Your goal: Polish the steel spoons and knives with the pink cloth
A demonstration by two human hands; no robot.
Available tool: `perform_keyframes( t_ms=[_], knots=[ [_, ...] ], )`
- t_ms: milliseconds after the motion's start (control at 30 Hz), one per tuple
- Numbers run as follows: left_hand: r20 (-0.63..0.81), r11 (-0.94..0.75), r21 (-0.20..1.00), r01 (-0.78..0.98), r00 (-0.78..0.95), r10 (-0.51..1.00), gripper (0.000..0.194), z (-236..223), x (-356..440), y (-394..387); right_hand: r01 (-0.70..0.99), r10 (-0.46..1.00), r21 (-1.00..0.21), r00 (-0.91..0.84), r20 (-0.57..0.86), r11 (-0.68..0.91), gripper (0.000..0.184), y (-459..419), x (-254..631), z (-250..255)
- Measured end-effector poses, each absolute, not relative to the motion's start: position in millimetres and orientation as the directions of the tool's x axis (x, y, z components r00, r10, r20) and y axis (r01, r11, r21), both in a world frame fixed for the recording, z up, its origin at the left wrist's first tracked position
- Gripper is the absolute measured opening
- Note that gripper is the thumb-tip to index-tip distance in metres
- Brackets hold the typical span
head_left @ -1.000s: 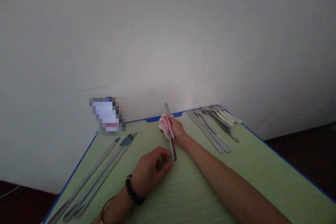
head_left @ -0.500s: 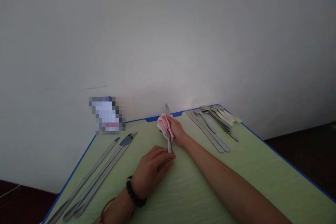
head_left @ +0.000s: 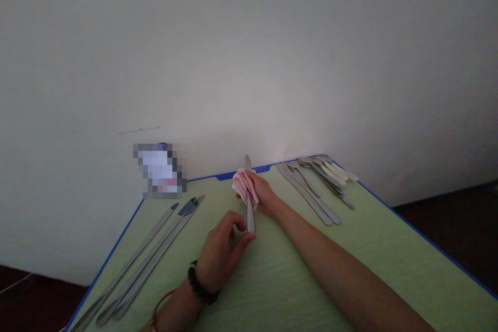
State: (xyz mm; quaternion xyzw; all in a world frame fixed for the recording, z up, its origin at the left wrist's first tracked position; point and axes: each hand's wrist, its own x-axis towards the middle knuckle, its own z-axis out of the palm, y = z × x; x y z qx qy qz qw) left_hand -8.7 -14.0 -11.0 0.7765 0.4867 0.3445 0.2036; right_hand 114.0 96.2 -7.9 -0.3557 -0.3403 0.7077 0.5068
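Note:
In the middle, my right hand (head_left: pixel 265 192) is closed round a folded pink and white cloth (head_left: pixel 243 185). A table knife (head_left: pixel 251 218) runs through the cloth, its blade tip showing above and its handle below, pointing towards me. My left hand (head_left: pixel 223 244), with a dark bead bracelet at the wrist, is at the handle's end. Its thumb lies under the tip and its curled index finger touches the handle's left side. The middle of the blade is hidden by the cloth and my right hand.
Several table knives (head_left: pixel 155 249) lie at the left. On the right are more long cutlery pieces (head_left: pixel 311 199), a fork (head_left: pixel 305 179), spoons (head_left: pixel 321 174) and white-handled cutlery (head_left: pixel 337 172). A blurred phone-like object (head_left: pixel 157 166) leans near the wall behind the green, blue-edged table (head_left: pixel 373 249).
My left index finger has slid off the top of the handle to its left side, uncovering the handle's end. My right hand and the cloth have hardly moved.

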Motion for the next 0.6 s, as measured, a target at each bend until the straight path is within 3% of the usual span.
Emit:
perform_keyframes(
  t_ms=[167,400,600],
  knots=[
    [0.337,-0.478,0.643,0.598,0.339,0.878,0.012,-7.9,-8.4,-15.0,-0.485,0.955,-0.826,-0.213,-0.209,-0.289,0.024,91.3,113.3,-0.6],
    [0.227,-0.511,0.563,0.650,0.473,0.851,0.007,-1.1,-5.7,-16.0,-0.548,0.951,-0.778,-0.211,-0.226,-0.306,0.020,94.5,114.5,-3.1],
    [0.223,-0.510,0.551,0.660,0.472,0.853,0.013,-3.4,-5.6,-16.5,-0.560,0.954,-0.774,-0.205,-0.217,-0.296,0.022,98.4,114.0,-6.2]
  ],
)
